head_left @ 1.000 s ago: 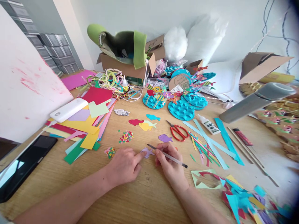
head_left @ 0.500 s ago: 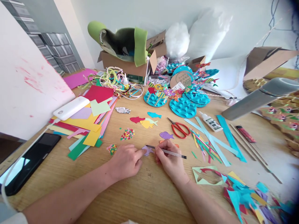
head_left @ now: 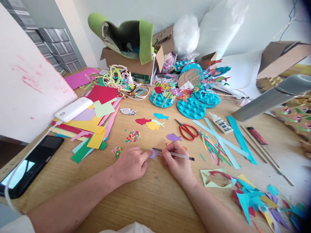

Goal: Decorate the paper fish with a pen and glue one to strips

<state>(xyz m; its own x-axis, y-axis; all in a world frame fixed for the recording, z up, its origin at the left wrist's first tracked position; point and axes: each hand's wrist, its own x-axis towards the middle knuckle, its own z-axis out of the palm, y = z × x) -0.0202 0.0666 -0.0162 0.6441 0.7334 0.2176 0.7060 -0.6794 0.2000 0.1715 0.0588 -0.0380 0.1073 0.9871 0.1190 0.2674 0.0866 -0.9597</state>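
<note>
My left hand (head_left: pixel 131 163) rests on the table, its index fingertip pressing a light purple paper fish (head_left: pixel 154 155) flat while the other fingers curl under. In my right hand (head_left: pixel 178 163) a slim clear pen with a dark end (head_left: pixel 183 156) is pinched, its tip touching the fish near my left fingertip. Just beyond my right hand lies a darker purple paper fish (head_left: pixel 173 137). An orange paper piece is mostly covered by that hand. Left of the light fish, beside my left hand, are two patches of colourful paper bits (head_left: pixel 133 136).
Red-handled scissors (head_left: pixel 188 131), paper strips (head_left: pixel 220 142) and a white glue bottle (head_left: pixel 220 123) lie to the right. Scraps (head_left: pixel 257 197) fill the right front. Coloured paper (head_left: pixel 97 127), a power bank (head_left: pixel 73 109) and a phone (head_left: pixel 34 166) are left; a grey flask (head_left: pixel 269 98) leans right.
The view has shifted slightly. Both hands stay at the light purple fish, and the pen has moved only a little along it.
</note>
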